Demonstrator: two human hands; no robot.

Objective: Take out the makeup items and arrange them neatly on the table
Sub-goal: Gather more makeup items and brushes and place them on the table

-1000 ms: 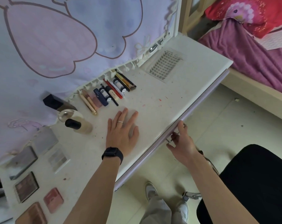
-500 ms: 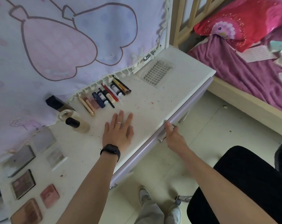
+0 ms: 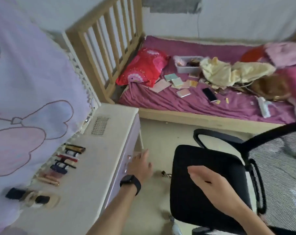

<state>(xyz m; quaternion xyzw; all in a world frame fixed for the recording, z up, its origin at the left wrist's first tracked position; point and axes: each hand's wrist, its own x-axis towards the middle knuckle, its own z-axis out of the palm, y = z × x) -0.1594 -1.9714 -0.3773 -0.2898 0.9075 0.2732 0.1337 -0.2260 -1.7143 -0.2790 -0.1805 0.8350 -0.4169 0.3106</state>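
Makeup items [image 3: 67, 162] are lined on the table [image 3: 96, 168], apart from the left hand [image 3: 140, 167], whose fingers [image 3: 144, 154] are extended at its front edge. The right hand [image 3: 210, 182] is held with fingers [image 3: 195, 172] straight and together; labels are blurred.

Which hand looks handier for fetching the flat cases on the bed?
Probably the right hand: open and empty above the chair seat, nearer the bed. The left hand is at the table's front, farther off.

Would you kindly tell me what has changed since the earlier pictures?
The left hand left the tabletop and now reaches along the lilac drawer front. The right hand let go of that drawer and hangs open over the black chair seat. The row of makeup sticks and the bottles stayed put.
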